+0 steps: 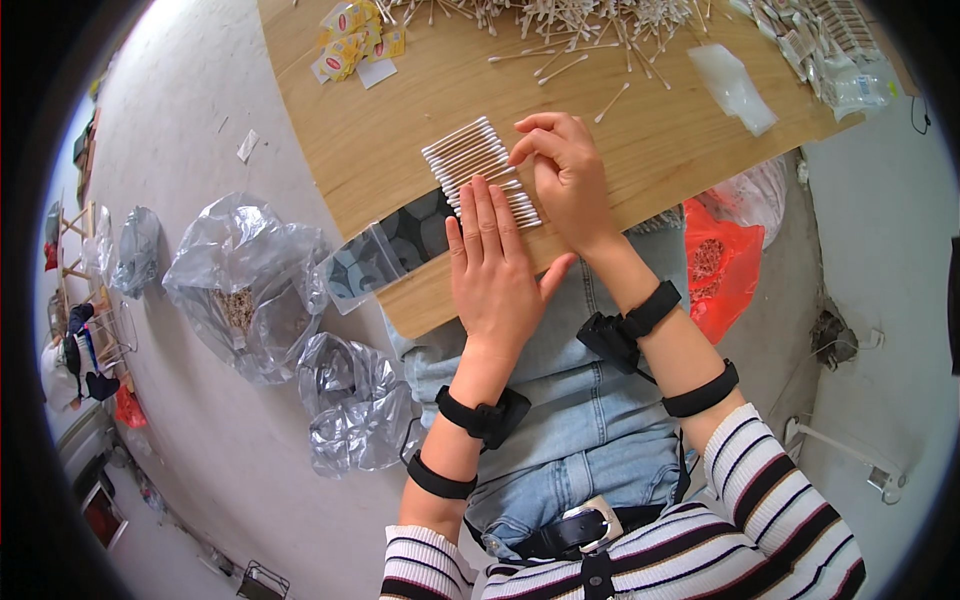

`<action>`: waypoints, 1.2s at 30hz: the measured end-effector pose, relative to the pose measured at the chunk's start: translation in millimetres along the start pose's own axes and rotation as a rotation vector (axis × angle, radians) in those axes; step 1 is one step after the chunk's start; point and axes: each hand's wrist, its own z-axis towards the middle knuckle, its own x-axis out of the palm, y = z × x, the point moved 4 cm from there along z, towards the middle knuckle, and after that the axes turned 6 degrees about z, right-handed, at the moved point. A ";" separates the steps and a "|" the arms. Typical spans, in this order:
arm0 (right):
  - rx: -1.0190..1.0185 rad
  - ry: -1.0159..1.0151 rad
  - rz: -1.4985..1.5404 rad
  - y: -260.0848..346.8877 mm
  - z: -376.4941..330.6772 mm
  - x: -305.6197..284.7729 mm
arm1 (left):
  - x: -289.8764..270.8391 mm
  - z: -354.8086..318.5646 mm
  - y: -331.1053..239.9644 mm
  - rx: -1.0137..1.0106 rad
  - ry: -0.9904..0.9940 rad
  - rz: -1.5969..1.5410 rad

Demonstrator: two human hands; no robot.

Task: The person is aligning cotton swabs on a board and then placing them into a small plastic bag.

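While pressed flat with fingers straight and together, left hand [492, 265] covering the near end of a tidy row of cotton swabs [470, 160], thin white sticks with soft rounded tips laid side by side on the smooth pale wood-grain bench [360, 150]. Right hand [565, 175] cupped, fingers together and bent, set against the right edge of that row, gripping nothing. Farther off, a loose heap of swabs [570, 25]; to the far left small yellow packets [350, 40]; to the right a clear plastic bag [735, 88]; crinkled shiny bags [250, 290] on the grey floor at left.
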 end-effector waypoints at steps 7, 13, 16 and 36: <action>-0.019 0.012 -0.009 1.6 0.3 1.2 | -1.4 0.3 0.2 0.000 0.005 -0.003; -0.032 0.015 -0.028 0.5 0.3 2.6 | 0.1 0.3 0.5 0.002 0.000 -0.009; -0.024 0.066 -0.051 1.3 -0.5 2.4 | 0.1 0.0 0.7 -0.002 0.004 -0.011; -0.080 0.089 -0.064 1.1 0.0 4.3 | 0.6 -0.4 0.2 -0.011 -0.010 0.033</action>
